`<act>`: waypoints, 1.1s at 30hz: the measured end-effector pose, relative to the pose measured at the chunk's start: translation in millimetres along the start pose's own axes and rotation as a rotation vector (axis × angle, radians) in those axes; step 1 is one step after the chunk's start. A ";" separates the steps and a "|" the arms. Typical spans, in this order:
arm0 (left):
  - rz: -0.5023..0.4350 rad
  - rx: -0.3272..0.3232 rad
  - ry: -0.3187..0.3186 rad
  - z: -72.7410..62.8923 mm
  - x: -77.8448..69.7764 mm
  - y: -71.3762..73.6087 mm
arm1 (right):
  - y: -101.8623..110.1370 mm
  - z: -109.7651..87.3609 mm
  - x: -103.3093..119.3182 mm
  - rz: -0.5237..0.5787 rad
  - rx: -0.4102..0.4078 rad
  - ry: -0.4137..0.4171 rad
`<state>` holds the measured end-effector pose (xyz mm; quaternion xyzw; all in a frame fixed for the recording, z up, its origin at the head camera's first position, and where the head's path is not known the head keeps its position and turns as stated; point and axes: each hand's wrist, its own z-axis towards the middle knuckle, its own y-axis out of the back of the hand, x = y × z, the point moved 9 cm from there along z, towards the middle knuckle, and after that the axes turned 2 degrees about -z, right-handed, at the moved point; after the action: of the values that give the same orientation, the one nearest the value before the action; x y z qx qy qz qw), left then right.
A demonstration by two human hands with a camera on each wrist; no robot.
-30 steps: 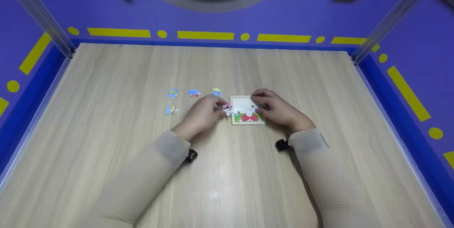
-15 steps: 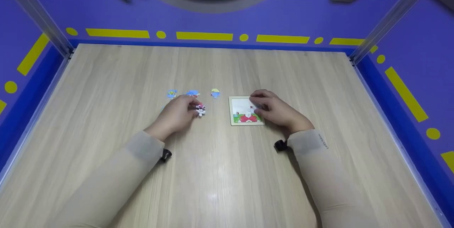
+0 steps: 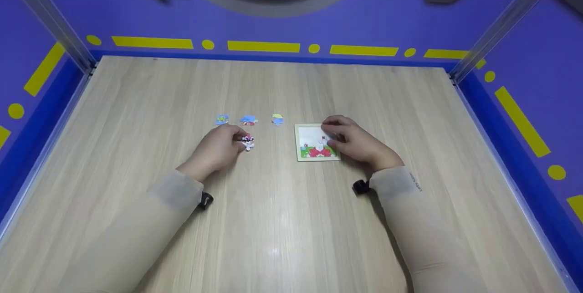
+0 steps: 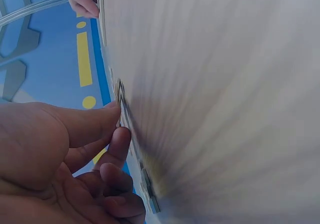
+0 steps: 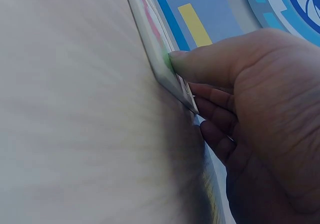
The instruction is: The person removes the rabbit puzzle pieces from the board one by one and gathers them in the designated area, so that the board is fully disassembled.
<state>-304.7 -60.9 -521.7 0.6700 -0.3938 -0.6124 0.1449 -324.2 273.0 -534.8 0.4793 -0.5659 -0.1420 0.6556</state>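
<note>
My left hand point(image 3: 217, 149) pinches a white jigsaw piece point(image 3: 248, 142) with a pink and black pattern, low over the table and left of the puzzle tray. In the left wrist view, thumb and forefinger meet on that jigsaw piece point(image 4: 119, 90), seen nearly edge-on. The puzzle tray point(image 3: 318, 159) is a pale square frame; green and red pieces fill its lower part and bare white shows above. At its right side my right hand point(image 3: 357, 143) holds it. The right wrist view has the thumb on top of the tray point(image 5: 158, 70), the other fingers curled along its edge.
Behind the left hand lie loose jigsaw pieces: a blue and yellow piece point(image 3: 222, 119), a blue and red piece point(image 3: 249, 120) and a yellow-topped blue piece point(image 3: 277, 119). A purple wall point(image 3: 273, 24) with yellow marks bounds the wooden table point(image 3: 282, 220) at the back.
My left hand has moved left from the tray's left edge, carrying the white piece. It now covers a loose piece that showed there earlier. The right hand and tray stay put.
</note>
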 end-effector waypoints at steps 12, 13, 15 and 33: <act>0.032 -0.014 -0.001 -1.6 3.1 2.6 | 0.1 1.4 -0.3 -0.003 0.008 0.001; 0.036 -0.018 -0.002 -2.0 2.8 3.0 | -0.3 1.4 -0.6 -0.005 0.009 0.002; 0.041 -0.029 -0.007 -3.1 0.6 3.4 | -0.8 1.0 -1.2 -0.005 0.011 0.000; -0.118 -0.036 -0.155 8.4 -97.8 -37.3 | -3.6 -1.4 -7.5 0.076 0.057 -0.045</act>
<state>-293.6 34.6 -479.6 0.6399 -0.3527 -0.6768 0.0898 -324.0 277.2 -542.1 0.4727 -0.6022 -0.1116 0.6335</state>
